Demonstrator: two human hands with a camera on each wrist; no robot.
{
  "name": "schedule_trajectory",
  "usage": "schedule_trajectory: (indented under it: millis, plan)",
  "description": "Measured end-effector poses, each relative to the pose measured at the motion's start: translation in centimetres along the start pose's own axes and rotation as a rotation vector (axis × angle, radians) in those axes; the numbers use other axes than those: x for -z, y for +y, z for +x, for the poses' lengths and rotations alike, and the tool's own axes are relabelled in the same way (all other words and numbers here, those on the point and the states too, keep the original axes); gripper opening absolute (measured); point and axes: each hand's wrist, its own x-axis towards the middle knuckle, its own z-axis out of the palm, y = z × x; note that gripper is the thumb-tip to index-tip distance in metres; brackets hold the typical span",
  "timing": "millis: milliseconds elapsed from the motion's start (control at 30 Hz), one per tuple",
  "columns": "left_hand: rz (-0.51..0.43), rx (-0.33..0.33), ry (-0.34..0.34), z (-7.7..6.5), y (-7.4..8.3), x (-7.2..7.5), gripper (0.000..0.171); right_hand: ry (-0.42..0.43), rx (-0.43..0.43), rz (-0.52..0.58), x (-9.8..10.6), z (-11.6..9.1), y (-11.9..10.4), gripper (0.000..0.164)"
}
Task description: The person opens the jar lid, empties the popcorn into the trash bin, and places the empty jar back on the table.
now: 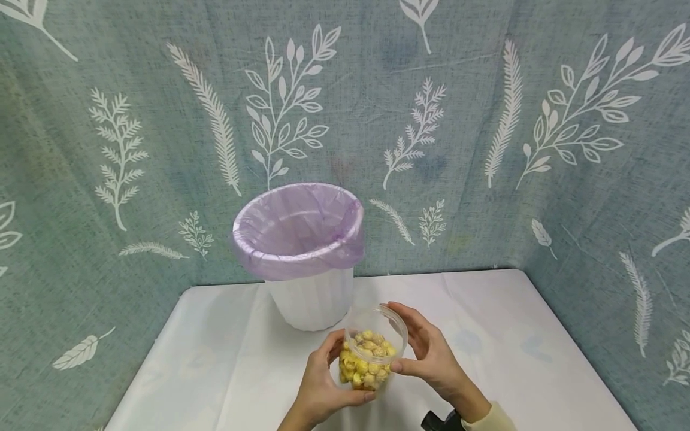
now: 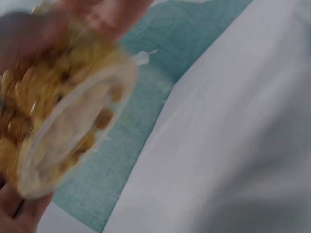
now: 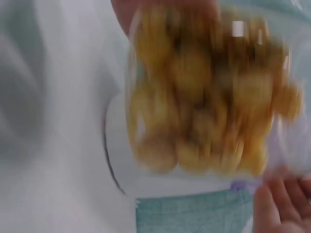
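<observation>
In the head view, a clear plastic tub of yellow popcorn point(image 1: 365, 368) is tilted above the white table, between both hands. My left hand point(image 1: 321, 386) grips the popcorn-filled lower part, thumb across the near side. With thumb and fingers spread to either side, my right hand point(image 1: 431, 354) holds the clear round rim. Whether a lid sits on that rim, I cannot tell. The left wrist view shows the tub point(image 2: 24, 111) close up and slanted, with a pale round end. Motion blurs the popcorn tub point(image 3: 199, 97) in the right wrist view.
A white bin point(image 1: 312, 296) lined with a purple bag point(image 1: 302, 263) stands behind the hands, slightly left. White cloth covers the table point(image 1: 485, 335). A green leaf-patterned curtain point(image 1: 345, 120) surrounds it at the back and sides. A black strap point(image 1: 442, 421) is on the right wrist.
</observation>
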Motion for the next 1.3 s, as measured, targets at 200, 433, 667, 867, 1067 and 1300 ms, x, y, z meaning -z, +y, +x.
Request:
schedule_trajectory:
  millis: [200, 433, 667, 867, 1067, 1300]
  plan:
    - [0.091, 0.085, 0.202, -0.1, -0.2, -1.3, 0.093, 0.158, -0.019, -0.097, -1.7, -0.1, 0.2, 0.087]
    - [0.172, 0.066, 0.229, -0.3, -0.3, -2.2, 0.099, 0.238, -0.024, -0.151, -2.6, -0.1, 0.5, 0.088]
    - [0.151, 0.030, 0.147, -0.3, -0.1, -1.8, 0.093, 0.196, -0.003, -0.149, -1.9, 0.0, 0.5, 0.084]
    - [0.063, 0.025, 0.033, -0.5, 0.1, -1.4, 0.091, 0.024, 0.022, -0.060, -0.4, -0.2, 0.1, 0.083]
    - [-0.040, 0.034, -0.089, -0.8, -0.1, -1.0, 0.090, -0.146, 0.005, 0.014, 1.0, -0.4, -0.3, 0.084]
    - [-0.045, 0.027, -0.105, -0.8, -0.2, -0.6, 0.090, -0.230, 0.002, 0.066, 1.3, -0.3, -0.4, 0.088]
